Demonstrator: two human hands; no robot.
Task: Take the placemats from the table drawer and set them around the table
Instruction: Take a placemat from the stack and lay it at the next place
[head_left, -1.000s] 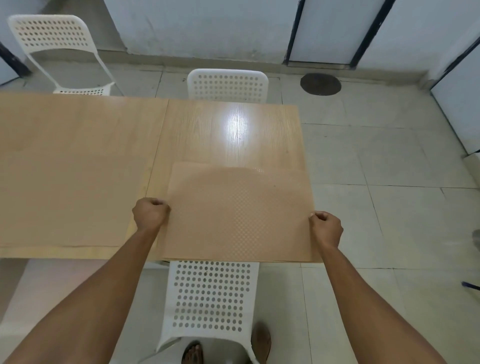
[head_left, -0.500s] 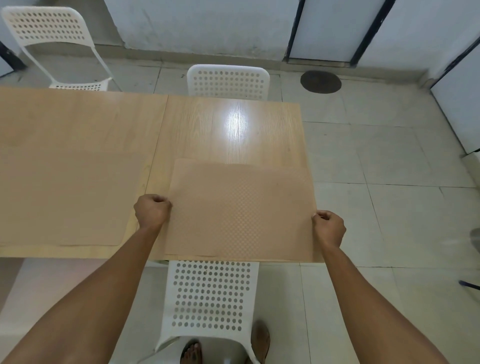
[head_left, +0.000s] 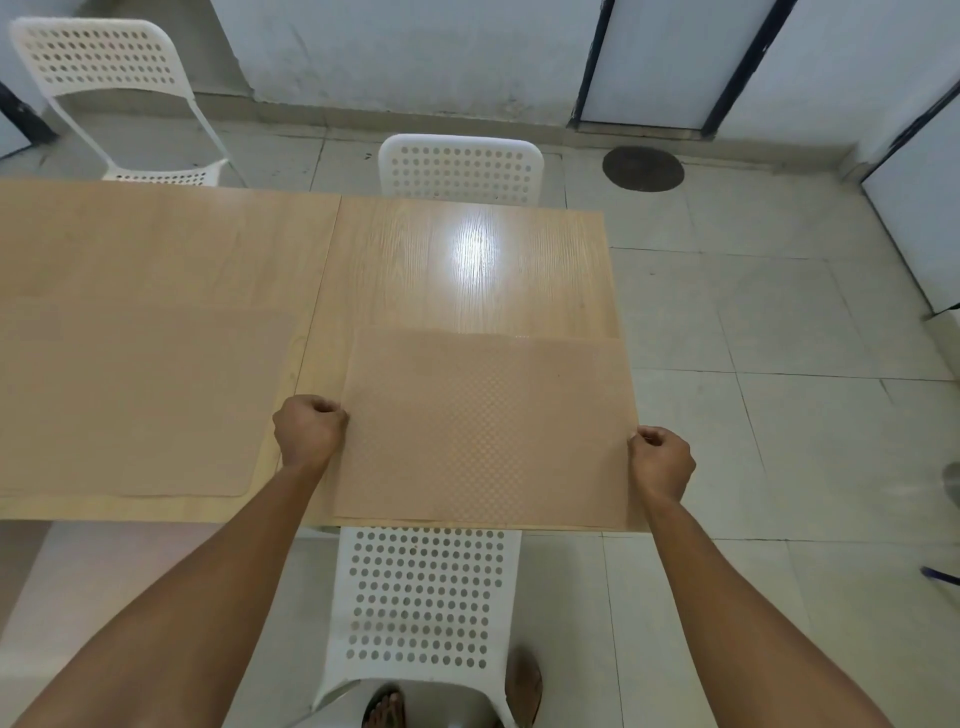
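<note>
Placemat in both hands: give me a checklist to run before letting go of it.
1. Left hand grip on the placemat edge: ok.
2. Right hand grip on the opposite edge: ok.
3. Placemat lying flat on the table: cannot tell.
4. Near edge lined up with the table edge: ok.
5. Apart from the other placemat on the left: ok.
6. Centred before the near chair: ok.
</note>
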